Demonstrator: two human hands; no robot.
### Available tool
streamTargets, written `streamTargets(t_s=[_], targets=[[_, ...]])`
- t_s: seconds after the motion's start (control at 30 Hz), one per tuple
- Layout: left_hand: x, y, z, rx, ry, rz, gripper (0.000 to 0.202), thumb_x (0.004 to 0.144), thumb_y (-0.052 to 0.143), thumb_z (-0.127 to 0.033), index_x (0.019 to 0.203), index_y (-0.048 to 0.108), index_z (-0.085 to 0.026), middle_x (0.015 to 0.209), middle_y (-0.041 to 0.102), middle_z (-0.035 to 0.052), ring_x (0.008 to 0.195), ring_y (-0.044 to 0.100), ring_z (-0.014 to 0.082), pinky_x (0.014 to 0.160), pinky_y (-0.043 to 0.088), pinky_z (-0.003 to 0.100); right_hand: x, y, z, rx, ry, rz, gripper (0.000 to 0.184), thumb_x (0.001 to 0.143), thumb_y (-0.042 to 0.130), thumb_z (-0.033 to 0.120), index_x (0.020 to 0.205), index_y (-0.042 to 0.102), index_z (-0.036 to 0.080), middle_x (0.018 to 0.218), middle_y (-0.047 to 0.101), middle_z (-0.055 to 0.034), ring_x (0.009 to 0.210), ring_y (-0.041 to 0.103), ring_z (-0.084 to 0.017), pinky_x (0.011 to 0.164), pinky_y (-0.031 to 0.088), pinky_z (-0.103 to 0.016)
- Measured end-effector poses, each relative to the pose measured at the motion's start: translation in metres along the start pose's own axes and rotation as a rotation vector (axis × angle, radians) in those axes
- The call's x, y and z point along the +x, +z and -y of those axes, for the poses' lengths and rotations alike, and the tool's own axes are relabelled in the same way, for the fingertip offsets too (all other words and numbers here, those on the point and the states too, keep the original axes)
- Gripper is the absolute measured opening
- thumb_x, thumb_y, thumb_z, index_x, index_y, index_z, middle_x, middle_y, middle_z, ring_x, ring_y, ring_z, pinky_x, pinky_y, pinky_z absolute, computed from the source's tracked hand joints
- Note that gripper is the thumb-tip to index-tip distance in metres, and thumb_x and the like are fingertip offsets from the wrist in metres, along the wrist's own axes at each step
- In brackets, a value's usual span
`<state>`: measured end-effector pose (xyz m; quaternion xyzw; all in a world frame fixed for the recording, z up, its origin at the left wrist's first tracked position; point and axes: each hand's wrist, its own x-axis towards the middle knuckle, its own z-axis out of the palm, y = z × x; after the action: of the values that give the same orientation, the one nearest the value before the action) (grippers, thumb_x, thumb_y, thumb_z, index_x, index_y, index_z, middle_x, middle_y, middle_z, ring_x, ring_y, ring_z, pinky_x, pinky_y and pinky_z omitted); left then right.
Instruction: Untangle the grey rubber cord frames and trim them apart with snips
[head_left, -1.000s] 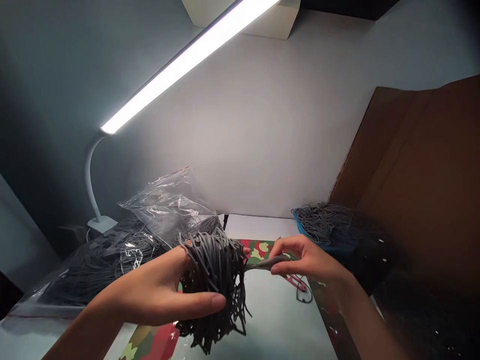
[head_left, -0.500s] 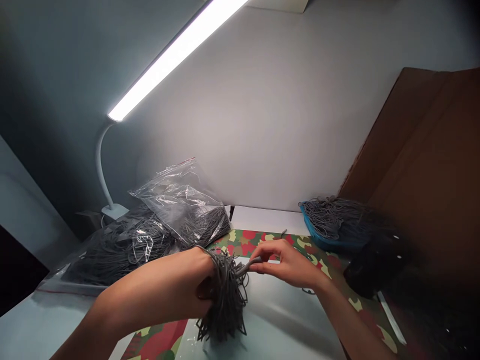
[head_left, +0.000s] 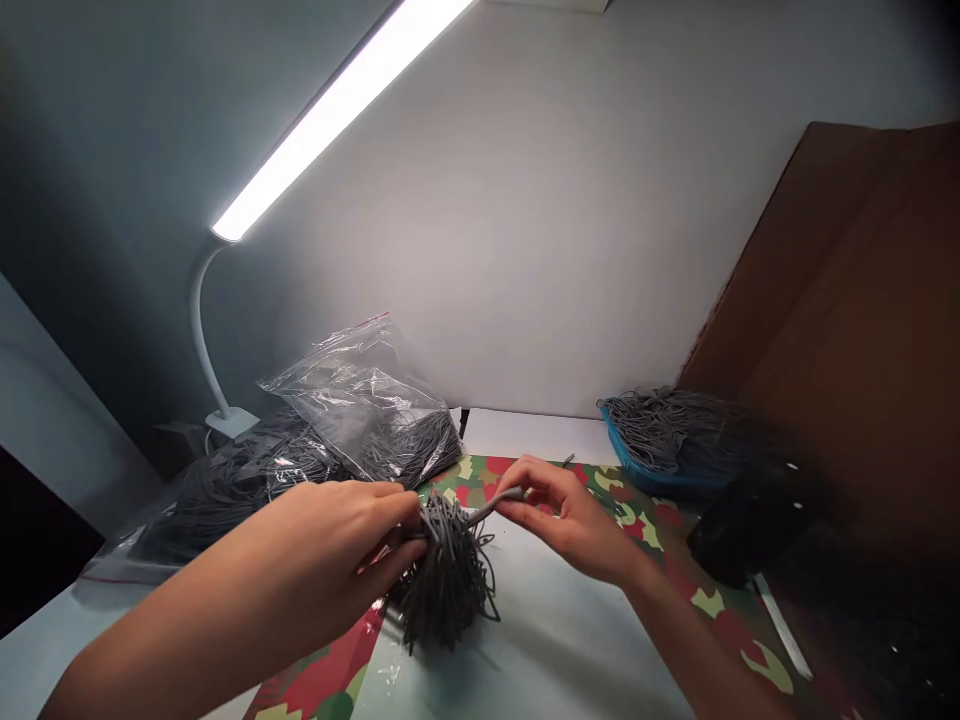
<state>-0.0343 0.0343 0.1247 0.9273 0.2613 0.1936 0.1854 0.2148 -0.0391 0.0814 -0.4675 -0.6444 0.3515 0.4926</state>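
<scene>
A thick bundle of thin grey cords (head_left: 448, 590) hangs over the pale work surface, its loose ends fanning downward. My left hand (head_left: 360, 545) is closed on the left upper side of this bundle, thumb and fingers pinching it. To the right, my right hand (head_left: 562, 515) pinches the tip of a thicker grey strand (head_left: 495, 503) between thumb and fingers. That strand runs from the top of the bundle up to my right fingertips. Whether it is one cord or several pressed together, I cannot tell.
Clear plastic bags (head_left: 352, 395) of grey cords lie at the left by a lit lamp (head_left: 330, 115). A blue basket (head_left: 626, 460) of cords, a black object (head_left: 742, 530) and cardboard (head_left: 847, 280) stand right. A camouflage-patterned cover (head_left: 315, 680) lies under a pale sheet (head_left: 570, 640).
My left hand has turned from bent over the bundle to gripping it at its upper side, fingers now showing. My right hand keeps its pinch on the strand, nearly in place.
</scene>
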Motion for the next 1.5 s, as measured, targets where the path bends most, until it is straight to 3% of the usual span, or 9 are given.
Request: streamTargets(t_s=[0.1,0.23,0.4,0.6,0.87,1.07,1.2,1.33,1.5], targets=[[0.011,-0.015,-0.006,0.103,0.043,0.076,0.029,0.094,0.051,-0.035,0.069,0.047,-0.022,0.066,0.053,-0.0025,0.057,0.046,0.0145,0.054,0.029,0.028,-0.004,0.000,0.009,0.111,-0.029,-0.042,0.013,0.092,0.066,0.034,0.088,0.064,0.022,0.088,0.058,0.0006,0.079,0.054,-0.014,0.074,0.046,-0.028],[0.025,-0.024,-0.013,-0.203,0.036,-0.078,0.040,0.099,0.039,-0.043,0.066,0.039,-0.021,0.067,0.043,-0.0024,0.061,0.042,0.0148,0.056,0.033,0.026,-0.004,0.005,0.011,0.252,0.015,-0.025,0.020,0.089,0.069,0.038,0.087,0.063,0.020,0.075,0.059,0.0023,0.067,0.058,-0.012,0.067,0.051,-0.028],[0.028,-0.013,-0.024,-0.367,0.051,-0.245,0.037,0.101,0.039,-0.040,0.068,0.043,-0.022,0.071,0.040,-0.0029,0.065,0.040,0.0146,0.059,0.034,0.026,0.001,0.011,0.009,0.370,0.066,-0.013,0.028,0.078,0.079,0.042,0.080,0.064,0.018,0.071,0.061,0.0034,0.061,0.059,-0.011,0.060,0.054,-0.027],[0.027,-0.008,-0.027,-0.328,-0.030,-0.169,0.035,0.093,0.057,-0.038,0.066,0.043,-0.021,0.073,0.045,-0.0026,0.070,0.043,0.0147,0.065,0.032,0.028,-0.006,0.006,0.019,0.358,0.045,-0.096,0.019,0.081,0.079,0.034,0.080,0.068,0.018,0.078,0.065,-0.0003,0.073,0.060,-0.014,0.063,0.050,-0.025],[0.035,0.018,-0.042,-0.765,-0.063,-0.130,0.029,0.093,0.059,-0.037,0.071,0.056,-0.019,0.077,0.060,0.0001,0.069,0.048,0.0132,0.062,0.039,0.025,-0.016,0.011,0.031,0.215,-0.211,-0.184,0.005,0.095,0.064,0.029,0.091,0.063,0.027,0.095,0.059,0.0008,0.090,0.056,-0.016,0.081,0.045,-0.031],[0.040,0.040,-0.044,-0.986,-0.009,-0.267,0.031,0.097,0.054,-0.038,0.072,0.053,-0.020,0.072,0.059,-0.0017,0.071,0.051,0.0123,0.068,0.042,0.023,-0.017,0.011,0.034,0.223,-0.122,-0.308,0.013,0.096,0.061,0.036,0.090,0.058,0.025,0.087,0.064,0.0014,0.081,0.058,-0.014,0.077,0.047,-0.028],[0.043,0.042,-0.046,-0.984,-0.030,-0.120,0.036,0.098,0.052,-0.041,0.070,0.051,-0.019,0.064,0.055,-0.0029,0.063,0.048,0.0109,0.064,0.039,0.023,-0.021,0.011,0.037,0.194,-0.151,-0.330,0.011,0.098,0.059,0.035,0.091,0.056,0.027,0.085,0.067,0.0020,0.084,0.061,-0.015,0.080,0.048,-0.029],[0.048,0.041,-0.042,-1.019,-0.082,-0.012,0.040,0.095,0.056,-0.046,0.068,0.053,-0.017,0.061,0.052,-0.0032,0.061,0.046,0.0106,0.062,0.038,0.023,-0.021,0.010,0.039,0.315,-0.080,-0.209,0.014,0.097,0.060,0.036,0.088,0.055,0.026,0.079,0.065,0.0032,0.064,0.053,-0.011,0.060,0.045,-0.025],[0.049,0.035,-0.028,-1.223,-0.081,0.087,0.035,0.071,0.086,-0.040,0.075,0.060,-0.016,0.073,0.059,-0.0024,0.065,0.050,0.0088,0.059,0.039,0.019,-0.018,-0.003,0.040,0.454,-0.010,-0.096,0.015,0.087,0.074,0.026,0.093,0.061,0.024,0.086,0.064,0.0021,0.068,0.058,-0.010,0.064,0.050,-0.024]])
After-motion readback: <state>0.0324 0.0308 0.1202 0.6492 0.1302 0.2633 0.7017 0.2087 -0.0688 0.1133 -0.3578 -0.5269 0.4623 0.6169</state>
